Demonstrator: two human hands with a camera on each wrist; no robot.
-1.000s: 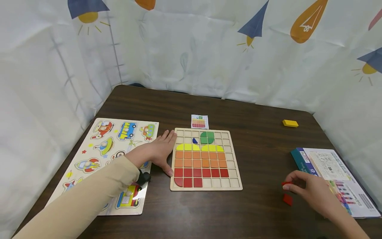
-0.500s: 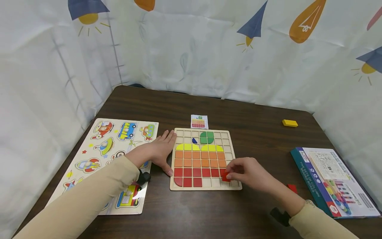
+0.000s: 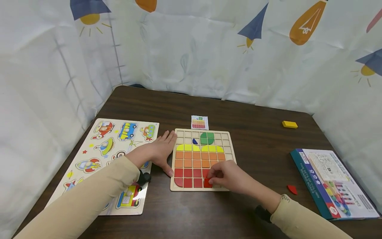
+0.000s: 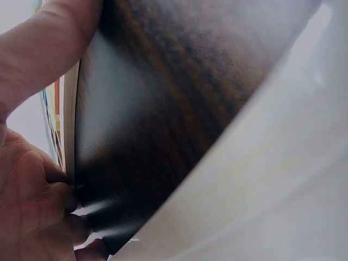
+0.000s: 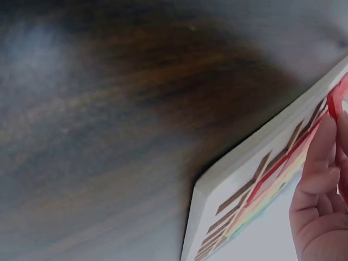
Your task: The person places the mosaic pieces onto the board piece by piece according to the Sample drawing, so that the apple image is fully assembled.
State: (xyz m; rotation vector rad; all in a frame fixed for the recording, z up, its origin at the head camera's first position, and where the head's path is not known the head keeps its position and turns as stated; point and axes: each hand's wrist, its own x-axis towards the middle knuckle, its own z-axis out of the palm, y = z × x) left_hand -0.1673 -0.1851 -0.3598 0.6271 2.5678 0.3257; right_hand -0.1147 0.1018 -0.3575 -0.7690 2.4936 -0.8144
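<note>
A wooden grid board [image 3: 191, 190] lies mid-table, holding rows of red, orange and yellow tiles plus green and small blue pieces. My left hand [image 3: 159, 151], fingers straight, rests along its left edge, thumb near the lower corner. In the bottom row, my right hand [image 3: 231, 176] pinches a red square tile [image 3: 207, 183] at the cell right of the red ones. The right wrist view shows the tile [image 5: 333, 103] at the fingertips; whether it is fully seated I cannot tell. The right hand covers the board's lower right cells. Behind the board lies a small pattern card [image 3: 199, 122].
A red quarter-round tile [image 3: 292, 189] lies to the right, beside a teal and white box [image 3: 343, 176]. Farther back sits a yellow block [image 3: 289, 124]. A picture puzzle board [image 3: 86, 152] lies under the left forearm. A printed curtain [image 3: 191, 49] hangs behind the table.
My right hand has carried the red square tile left from beside the box, across the board's right side, to the bottom row. The left hand has stayed in place.
</note>
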